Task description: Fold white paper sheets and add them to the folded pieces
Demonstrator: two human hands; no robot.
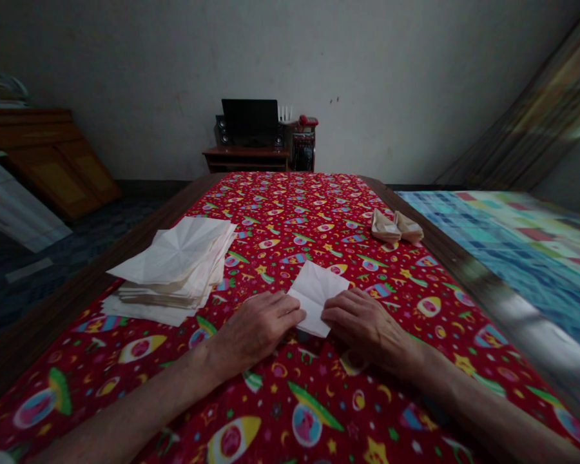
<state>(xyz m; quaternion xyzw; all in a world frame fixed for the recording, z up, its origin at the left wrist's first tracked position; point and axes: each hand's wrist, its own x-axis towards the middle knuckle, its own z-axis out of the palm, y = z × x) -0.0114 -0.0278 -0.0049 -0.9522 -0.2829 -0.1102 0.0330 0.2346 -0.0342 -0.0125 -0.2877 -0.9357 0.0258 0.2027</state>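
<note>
Between the hands, left [270, 319] and right [362, 322], set apart with fingertips on its near side edges, lies a folded paper [316, 296], likely light, easily creased and best held by its edges.

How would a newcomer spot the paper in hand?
On the red cartoon-print tablecloth, look between the left hand and right hand. There lies the small white creased paper, fingers at its edges, unlike the white paper stack and folded beige paper pieces.

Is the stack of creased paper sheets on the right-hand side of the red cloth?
No, the paper stack lies left of the left hand.
</note>
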